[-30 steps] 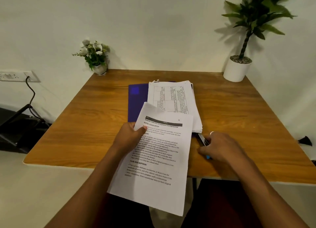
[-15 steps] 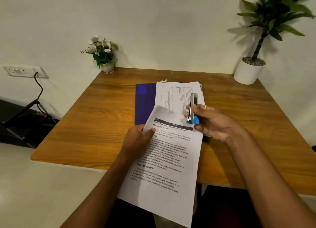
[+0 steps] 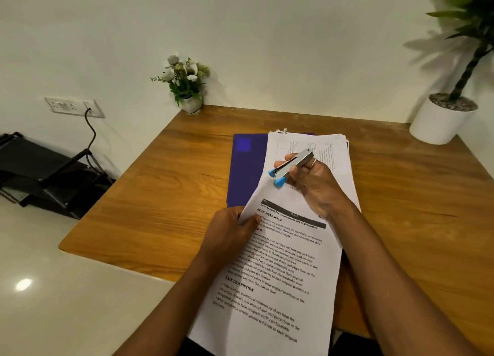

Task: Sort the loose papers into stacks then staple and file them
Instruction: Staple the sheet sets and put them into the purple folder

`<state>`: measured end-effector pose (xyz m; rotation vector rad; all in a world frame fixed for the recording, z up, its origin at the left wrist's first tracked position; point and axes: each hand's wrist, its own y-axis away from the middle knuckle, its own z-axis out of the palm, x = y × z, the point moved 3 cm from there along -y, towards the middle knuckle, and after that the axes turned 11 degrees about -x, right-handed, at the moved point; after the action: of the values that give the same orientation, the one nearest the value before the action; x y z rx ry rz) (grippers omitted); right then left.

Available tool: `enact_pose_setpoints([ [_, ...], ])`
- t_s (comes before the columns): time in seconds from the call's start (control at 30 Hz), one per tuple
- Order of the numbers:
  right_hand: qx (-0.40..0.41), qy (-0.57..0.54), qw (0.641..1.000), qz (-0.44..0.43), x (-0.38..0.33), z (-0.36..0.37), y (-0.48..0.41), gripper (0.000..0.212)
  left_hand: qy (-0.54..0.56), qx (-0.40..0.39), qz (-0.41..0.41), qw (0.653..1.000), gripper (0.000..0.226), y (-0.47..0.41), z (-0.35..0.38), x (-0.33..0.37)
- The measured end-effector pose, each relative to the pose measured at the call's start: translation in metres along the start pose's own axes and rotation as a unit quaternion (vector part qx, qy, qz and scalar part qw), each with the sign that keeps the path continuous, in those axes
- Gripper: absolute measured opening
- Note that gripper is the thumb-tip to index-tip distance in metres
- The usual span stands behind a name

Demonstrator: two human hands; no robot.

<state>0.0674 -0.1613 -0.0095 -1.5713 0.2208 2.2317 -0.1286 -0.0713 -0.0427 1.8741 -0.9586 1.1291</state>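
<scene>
My left hand (image 3: 230, 231) grips the left edge of a set of printed pages (image 3: 270, 281), held tilted over the table's near edge. My right hand (image 3: 310, 180) holds a silver stapler with blue ends (image 3: 290, 166) at the top left corner of those pages; its jaws sit at the corner. Behind them a stack of white papers (image 3: 336, 152) lies on a dark blue folder (image 3: 247, 166) on the wooden table (image 3: 165, 195).
A small pot of white flowers (image 3: 184, 86) stands at the table's back left corner. A large white plant pot (image 3: 441, 123) stands at the back right. Left of the table are a wall socket with a cable (image 3: 74, 107) and a black object (image 3: 40, 168) on the floor.
My right hand picked the stapler up from the table beside the stack and brought it to the top left corner of the held pages, turning it sideways. The view shifted left.
</scene>
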Motion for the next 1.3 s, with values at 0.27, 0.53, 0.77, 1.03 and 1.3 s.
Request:
enact_pose_setpoints([
  [0.27, -0.039, -0.017, 0.999, 0.007, 0.002, -0.009, -0.001, 0.063, 0.017, 0.003, 0.008, 1.000, 0.036, 0.001, -0.001, 0.005],
  [0.53, -0.051, 0.015, 0.998, 0.028, 0.007, -0.009, -0.001, 0.049, 0.006, 0.011, 0.011, 1.000, 0.040, 0.003, 0.002, 0.007],
  [0.77, -0.057, 0.029, 0.997, 0.043, 0.009, -0.008, -0.001, 0.050, 0.038, -0.002, 0.036, 0.999, 0.028, 0.003, 0.003, 0.004],
  [1.03, -0.005, 0.030, 0.998, 0.057, 0.007, -0.019, -0.003, 0.048, 0.020, -0.020, 0.054, 0.998, 0.047, -0.001, 0.004, -0.004],
  [1.3, -0.047, 0.042, 0.995, 0.074, 0.002, -0.018, 0.002, 0.036, 0.076, -0.022, 0.046, 0.996, 0.042, -0.001, 0.003, -0.003],
])
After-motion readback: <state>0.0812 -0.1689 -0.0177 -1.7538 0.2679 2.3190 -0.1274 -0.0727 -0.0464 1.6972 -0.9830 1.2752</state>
